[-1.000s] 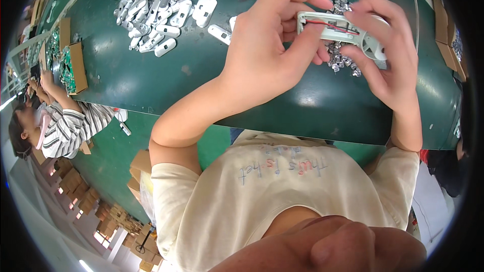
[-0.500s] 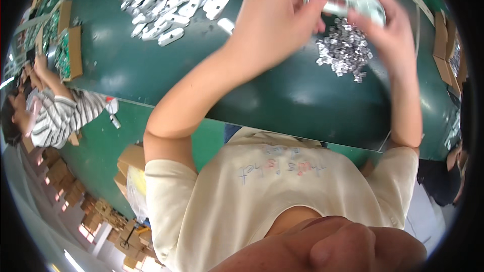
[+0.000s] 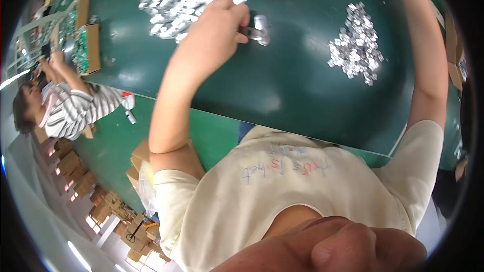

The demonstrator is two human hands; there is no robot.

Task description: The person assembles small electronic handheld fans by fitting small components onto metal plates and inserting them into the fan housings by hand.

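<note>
My left hand (image 3: 217, 27) is beside the right edge of a heap of silver, rounded oblong metal pieces (image 3: 174, 7). Its thumb and fingers are closed on a flat grey metal piece (image 3: 248, 32), mostly covered by the hand. Touching or overlapping its outer end is a silver oblong piece (image 3: 262, 26); I cannot tell whether the two are joined. My right arm (image 3: 426, 45) stretches up past the top edge, its hand out of sight. Left of that forearm lies a pile of small shiny metal parts (image 3: 357, 45) on the dark green tabletop (image 3: 297, 80).
Cardboard boxes (image 3: 94, 45) with green contents stand at the far left, near a person in a striped shirt (image 3: 75, 108). Another box (image 3: 452, 45) is beyond my right arm. Below the table's near edge, a carton with a plastic bag (image 3: 146, 176) sits on the floor.
Both hands held a pale green oblong part, which is now out of view. My left hand has moved left to the metal heap; my right hand has gone past the top edge.
</note>
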